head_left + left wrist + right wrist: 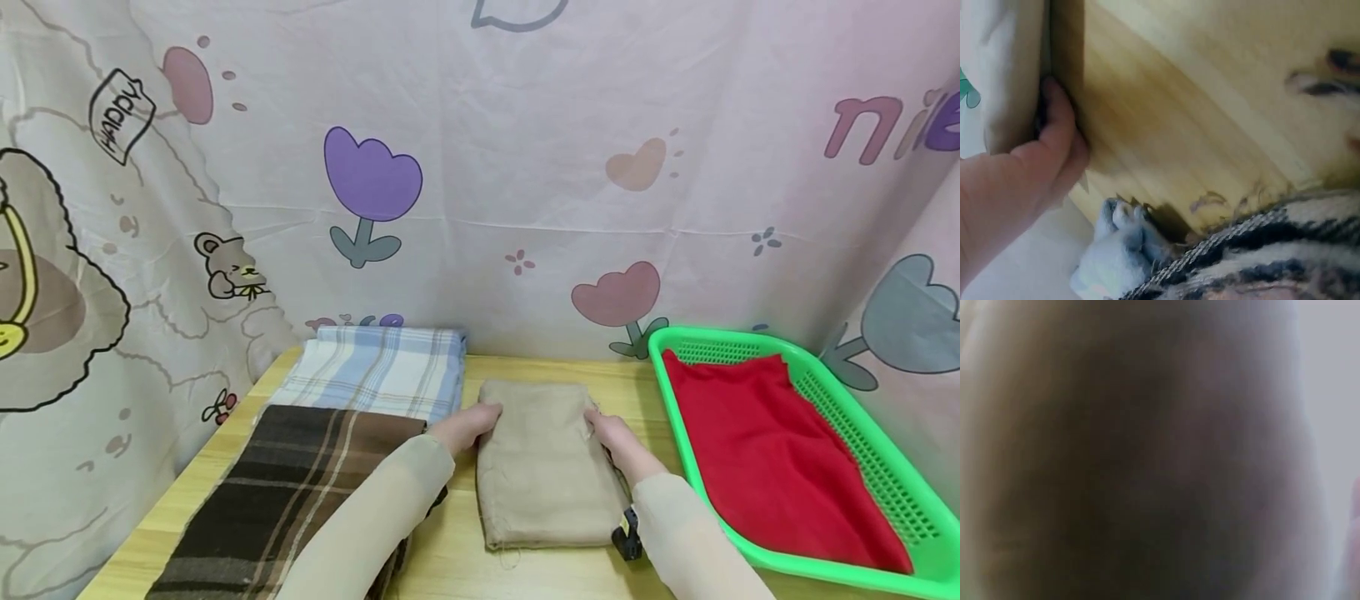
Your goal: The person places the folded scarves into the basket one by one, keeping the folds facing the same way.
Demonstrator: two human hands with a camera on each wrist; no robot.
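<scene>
A folded beige cloth (pixel 551 475) is in the middle of the head view, between both hands. My left hand (pixel 463 428) grips its left edge with the thumb on top. The left wrist view shows that hand's fingers (pixel 1059 119) tucked against the side of the cloth (pixel 1013 75). On the opposite edge, my right hand (pixel 621 443) pinches the cloth, thumb uppermost; its other fingers are mostly hidden. A dark blur fills most of the right wrist view. Whether the cloth touches the table cannot be told.
Left of the hands lie a brown plaid cloth (pixel 300 492) and a blue-and-white checked cloth (pixel 375 367) on the wooden table (pixel 442 542). At right stands a green basket (pixel 678 417) holding a red cloth (pixel 780 458). A printed curtain (pixel 510 125) hangs behind.
</scene>
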